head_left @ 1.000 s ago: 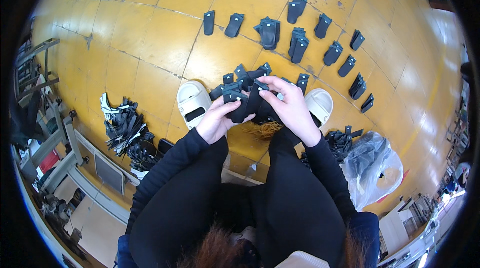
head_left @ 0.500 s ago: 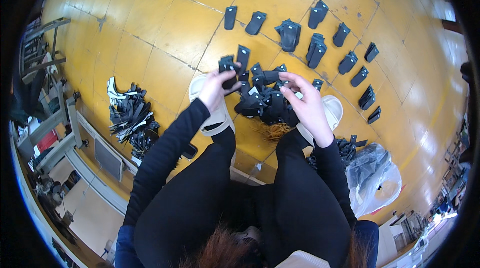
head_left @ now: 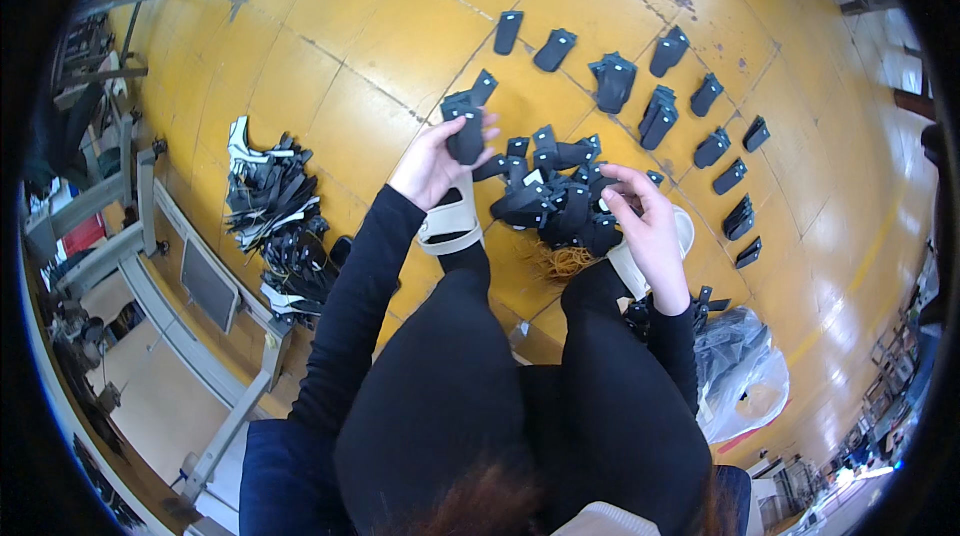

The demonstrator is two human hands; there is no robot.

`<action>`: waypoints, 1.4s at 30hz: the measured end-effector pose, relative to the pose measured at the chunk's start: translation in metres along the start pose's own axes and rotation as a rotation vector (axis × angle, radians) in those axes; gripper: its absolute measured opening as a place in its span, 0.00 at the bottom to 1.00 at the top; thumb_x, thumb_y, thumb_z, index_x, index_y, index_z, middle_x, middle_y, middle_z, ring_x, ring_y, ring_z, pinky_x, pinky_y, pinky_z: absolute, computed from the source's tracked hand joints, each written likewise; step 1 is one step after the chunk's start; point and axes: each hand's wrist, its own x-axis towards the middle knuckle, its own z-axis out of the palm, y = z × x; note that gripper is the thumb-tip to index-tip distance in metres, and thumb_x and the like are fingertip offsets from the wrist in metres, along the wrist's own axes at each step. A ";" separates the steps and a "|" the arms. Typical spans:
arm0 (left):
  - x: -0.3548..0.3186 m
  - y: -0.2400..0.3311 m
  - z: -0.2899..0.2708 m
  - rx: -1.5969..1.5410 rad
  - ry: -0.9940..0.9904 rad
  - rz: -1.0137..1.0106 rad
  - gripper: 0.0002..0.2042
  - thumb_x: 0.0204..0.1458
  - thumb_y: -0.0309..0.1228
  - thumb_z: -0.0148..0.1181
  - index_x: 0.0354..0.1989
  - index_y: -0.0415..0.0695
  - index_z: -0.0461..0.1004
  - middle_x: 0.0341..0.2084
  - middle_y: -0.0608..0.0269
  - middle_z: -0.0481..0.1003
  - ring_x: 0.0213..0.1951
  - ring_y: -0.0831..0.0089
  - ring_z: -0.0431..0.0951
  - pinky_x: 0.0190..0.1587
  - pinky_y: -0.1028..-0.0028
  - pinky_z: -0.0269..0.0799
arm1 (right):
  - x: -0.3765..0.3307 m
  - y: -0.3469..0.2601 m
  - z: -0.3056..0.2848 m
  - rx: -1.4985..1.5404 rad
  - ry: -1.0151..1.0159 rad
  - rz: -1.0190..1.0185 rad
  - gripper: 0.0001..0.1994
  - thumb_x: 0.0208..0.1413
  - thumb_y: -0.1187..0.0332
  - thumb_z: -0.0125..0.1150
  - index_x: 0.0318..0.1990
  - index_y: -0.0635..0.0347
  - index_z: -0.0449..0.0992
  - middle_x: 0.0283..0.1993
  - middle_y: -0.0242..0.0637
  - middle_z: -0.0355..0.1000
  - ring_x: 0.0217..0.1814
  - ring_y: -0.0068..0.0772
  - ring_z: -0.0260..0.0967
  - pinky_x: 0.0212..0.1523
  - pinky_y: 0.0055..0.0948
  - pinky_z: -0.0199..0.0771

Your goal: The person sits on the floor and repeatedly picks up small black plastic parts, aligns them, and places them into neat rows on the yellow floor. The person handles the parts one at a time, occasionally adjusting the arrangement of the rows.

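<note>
In my left hand is a small stack of flat black pieces with rounded ends and small white labels, gripped between thumb and fingers. Behind it another black piece sticks up; whether it belongs to the held stack I cannot tell. My right hand hovers at the right edge of a loose heap of similar black pieces between my feet. Its thumb and forefinger are apart, with nothing visible held between them.
Farther out on the yellow tiled floor, small stacks of black pieces lie in rows. A tangled pile of black and white pieces is at left, beside a metal frame. A clear plastic bag lies at right near my leg.
The view has shifted, so the floor stacks sit farther right. My left hand has turned its stack, showing a broader face of the top piece. My right hand stays near the heap.
</note>
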 end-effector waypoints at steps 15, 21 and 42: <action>-0.044 -0.034 0.024 0.075 -0.261 -0.063 0.18 0.61 0.31 0.49 0.57 0.37 0.60 0.51 0.53 0.70 0.54 0.64 0.72 0.55 0.64 0.72 | 0.030 -0.039 0.054 -0.194 -0.135 -0.249 0.13 0.49 0.70 0.63 0.43 0.63 0.75 0.39 0.38 0.71 0.40 0.32 0.71 0.42 0.27 0.70; -0.043 -0.037 0.028 -0.088 -0.322 -0.135 0.21 0.64 0.37 0.42 0.60 0.37 0.57 0.53 0.54 0.68 0.54 0.62 0.72 0.56 0.61 0.71 | 0.034 -0.030 0.051 -0.149 -0.077 -0.160 0.06 0.49 0.76 0.63 0.36 0.67 0.76 0.41 0.34 0.71 0.38 0.23 0.70 0.43 0.22 0.70; -0.020 -0.062 0.037 0.269 -0.261 -0.063 0.18 0.63 0.38 0.46 0.55 0.38 0.68 0.48 0.55 0.74 0.49 0.69 0.75 0.51 0.67 0.72 | 0.038 0.095 -0.054 0.931 0.390 0.334 0.07 0.57 0.71 0.58 0.42 0.58 0.70 0.39 0.33 0.72 0.41 0.26 0.68 0.43 0.25 0.68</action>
